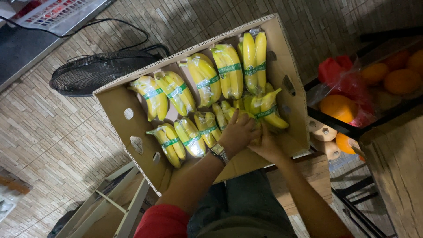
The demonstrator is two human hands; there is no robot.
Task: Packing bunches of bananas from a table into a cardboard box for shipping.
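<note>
Bananas (264, 108), wrapped in bunches, fill the box (132, 132), and I have both hands on the bunch at its near right corner, left hand (237, 132) curled over it, right hand (264, 143) gripping beneath, apparently to steady it.

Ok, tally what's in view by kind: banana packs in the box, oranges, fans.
Wrapped banana packs in the cardboard box: 9, some partly hidden by the hands
Oranges on the right: about 6
Black fan on the floor: 1
Total: about 16
</note>
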